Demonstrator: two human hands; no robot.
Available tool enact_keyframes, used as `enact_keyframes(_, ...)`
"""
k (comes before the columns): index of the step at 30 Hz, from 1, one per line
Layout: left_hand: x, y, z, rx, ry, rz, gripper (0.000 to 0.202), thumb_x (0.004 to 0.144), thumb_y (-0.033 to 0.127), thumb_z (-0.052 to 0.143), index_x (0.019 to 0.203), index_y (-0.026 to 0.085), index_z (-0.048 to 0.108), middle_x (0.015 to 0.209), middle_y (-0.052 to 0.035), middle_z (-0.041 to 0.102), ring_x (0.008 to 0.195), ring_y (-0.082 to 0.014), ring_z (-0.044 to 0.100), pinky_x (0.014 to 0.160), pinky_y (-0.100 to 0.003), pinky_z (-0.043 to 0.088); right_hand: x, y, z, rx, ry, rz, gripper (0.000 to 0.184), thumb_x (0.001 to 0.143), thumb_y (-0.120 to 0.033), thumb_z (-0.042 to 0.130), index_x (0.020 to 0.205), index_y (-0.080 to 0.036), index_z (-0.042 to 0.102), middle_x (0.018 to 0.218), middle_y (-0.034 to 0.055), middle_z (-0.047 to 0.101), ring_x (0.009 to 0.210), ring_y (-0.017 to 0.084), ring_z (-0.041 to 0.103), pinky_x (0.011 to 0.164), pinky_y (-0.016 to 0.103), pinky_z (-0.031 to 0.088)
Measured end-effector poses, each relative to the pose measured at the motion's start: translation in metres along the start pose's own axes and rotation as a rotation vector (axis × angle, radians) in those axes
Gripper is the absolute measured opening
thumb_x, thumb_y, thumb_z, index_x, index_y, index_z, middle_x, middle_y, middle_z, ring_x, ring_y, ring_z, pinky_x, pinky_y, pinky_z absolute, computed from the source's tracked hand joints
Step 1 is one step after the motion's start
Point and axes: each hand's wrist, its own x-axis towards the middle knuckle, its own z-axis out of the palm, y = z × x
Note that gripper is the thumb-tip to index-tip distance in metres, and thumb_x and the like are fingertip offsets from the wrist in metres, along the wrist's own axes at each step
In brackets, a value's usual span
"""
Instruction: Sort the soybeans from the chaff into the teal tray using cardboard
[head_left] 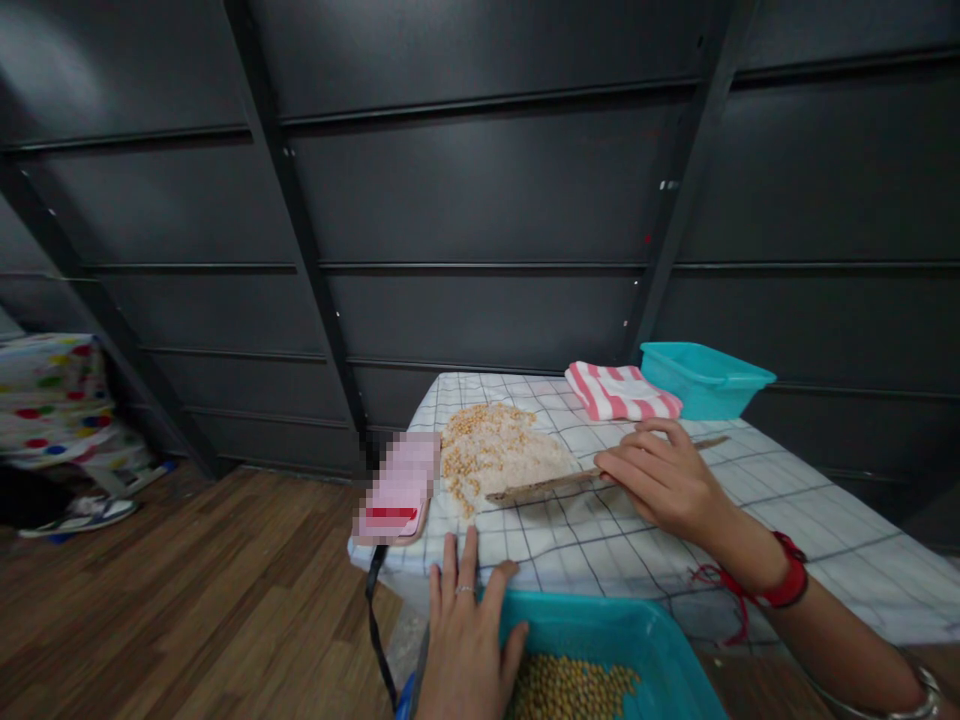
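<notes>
My right hand (667,485) is closed around a thin wooden stick (544,487), its tip at the near edge of a heap of rice (529,452). Yellow soybean-like grains (465,460) are spread along the left side of the rice, on the checked cloth (600,545). With its fingers stretched out and apart, my left hand (469,625) is at the left rim of a teal basin (585,608); whether it presses on the rim I cannot tell. Greenish-yellow beans (574,688) lie in this basin, which is partly cut off below.
A pink phone (405,485) with a black strap (373,610) lies at the table's left edge. Towards the back are a red-and-white striped towel (622,390) and a second teal basin (701,380). A dark panelled wall (480,200) stands behind; a person's shoe (86,513) shows far left.
</notes>
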Motion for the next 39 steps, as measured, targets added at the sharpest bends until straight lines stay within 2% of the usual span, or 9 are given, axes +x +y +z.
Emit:
enact_keyframes(7,0.0,0.001,-0.002,-0.01,-0.032,-0.005,0.041,0.072,0.013,0.051,0.112,0.022,0.056,0.144,-0.0176,0.023,0.128,-0.0397,0.009,0.098,-0.062,0.024,-0.005,-0.003,-0.005,0.029,-0.008,0.026,0.013,0.08,-0.007,0.048,0.087,-0.016,0.053,0.066,0.0007,0.06,0.066,0.013,0.047,0.074,0.035,0.038)
enact_keyframes(12,0.001,0.001,-0.001,0.001,-0.029,-0.004,0.041,0.073,0.015,0.051,0.113,0.024,0.054,0.144,-0.0146,0.024,0.128,-0.0386,0.01,0.097,-0.062,0.025,-0.008,-0.004,-0.007,0.047,0.01,0.023,0.014,0.079,-0.006,0.05,0.089,-0.016,0.052,0.067,0.0011,0.061,0.066,0.013,0.049,0.072,0.034,0.039)
enact_keyframes(16,0.001,0.001,-0.001,0.01,-0.04,-0.005,0.041,0.074,0.015,0.05,0.113,0.023,0.054,0.144,-0.0164,0.023,0.128,-0.0385,0.009,0.098,-0.062,0.024,-0.008,-0.006,-0.009,0.048,0.017,0.023,0.016,0.078,-0.005,0.049,0.088,-0.017,0.052,0.066,0.0007,0.061,0.064,0.013,0.049,0.071,0.034,0.039)
enact_keyframes(21,0.0,0.0,0.001,0.009,-0.008,0.012,0.04,0.073,0.015,0.051,0.112,0.024,0.053,0.144,-0.0141,0.026,0.128,-0.0381,0.01,0.097,-0.063,0.025,-0.006,-0.01,-0.016,0.052,-0.001,0.034,0.013,0.078,-0.005,0.05,0.087,-0.015,0.052,0.066,0.0014,0.061,0.064,0.012,0.05,0.071,0.034,0.04)
enact_keyframes(30,-0.004,-0.01,0.014,-0.021,0.07,0.069,0.04,0.076,0.016,0.048,0.114,0.026,0.05,0.146,-0.0134,0.021,0.13,-0.0377,0.007,0.097,-0.063,0.024,-0.006,-0.013,-0.019,0.062,-0.018,0.036,0.013,0.079,-0.004,0.048,0.085,-0.015,0.051,0.065,0.0008,0.061,0.063,0.012,0.049,0.069,0.033,0.04)
enact_keyframes(39,-0.001,-0.005,0.011,-0.027,0.042,0.029,0.038,0.075,0.015,0.048,0.112,0.024,0.053,0.144,-0.0152,0.025,0.129,-0.0397,0.01,0.097,-0.062,0.025,-0.007,-0.013,-0.017,-0.023,-0.012,0.037,0.011,0.081,-0.007,0.047,0.083,-0.017,0.052,0.064,-0.0012,0.061,0.061,0.012,0.048,0.072,0.033,0.038)
